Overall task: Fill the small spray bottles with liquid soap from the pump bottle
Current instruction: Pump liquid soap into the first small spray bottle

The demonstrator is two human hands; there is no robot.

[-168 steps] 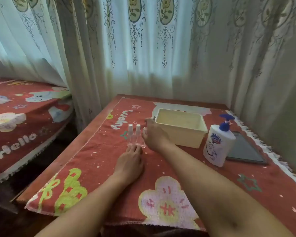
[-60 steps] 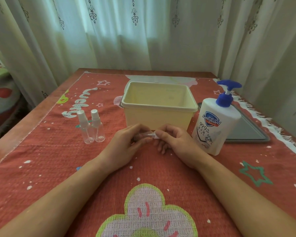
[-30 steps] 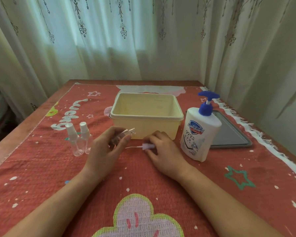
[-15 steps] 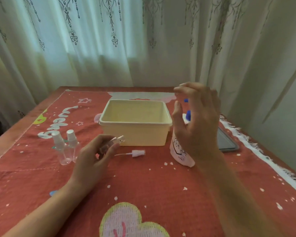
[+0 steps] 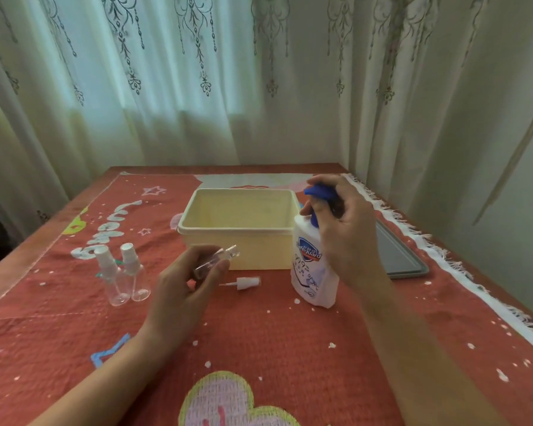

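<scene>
Red cartoon-print cloth covers pretty much the whole table, busy pattern. Closest in, the left hand has its fingers curled round a small clear spray bottle with the top off, tilted so the open neck pokes up past the fingertips. The spray cap, little tube and all, lies on the cloth just right of those fingers, not touching them. Off to their left a capped spray bottle and its twin stand upright side by side. Over on the right, the right hand grips the pump bottle by its blue pump head, fingers wrapped round it. The bottle leans a bit, and I can't tell if its base sits flat. Just beyond the left fingers is a cream tub. A grey tray lies behind the right hand, and patterned curtains hang at the back.
</scene>
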